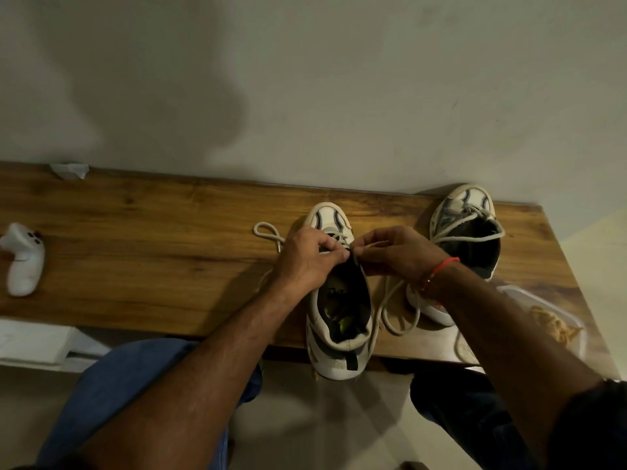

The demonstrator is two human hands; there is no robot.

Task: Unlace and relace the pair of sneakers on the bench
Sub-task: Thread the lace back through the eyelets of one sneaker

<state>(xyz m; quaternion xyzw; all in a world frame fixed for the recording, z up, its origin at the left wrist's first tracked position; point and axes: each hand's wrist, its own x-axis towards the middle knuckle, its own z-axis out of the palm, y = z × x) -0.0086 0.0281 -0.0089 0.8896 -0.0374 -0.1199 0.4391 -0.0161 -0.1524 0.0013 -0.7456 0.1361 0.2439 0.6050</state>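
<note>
Sneakers sit on the bench (135,212). We see the near sneaker (337,300) pointing toe to 12 o'clock, heel overhanging at 6. Our left hand (307,256) and right hand (397,252) each pinch its lace (390,313) over the tongue. At 2 o'clock stands the second sneaker (464,239), toe likewise to 12.

Both forearms are bare. A thin red-orange thread bracelet (447,264) circles the right wrist, and a dark sleeve edge (607,390) shows further up that arm from the bracelet. Blue denim trousers (129,385) cover the left thigh; the right trouser leg (451,405) appears darker.
</note>
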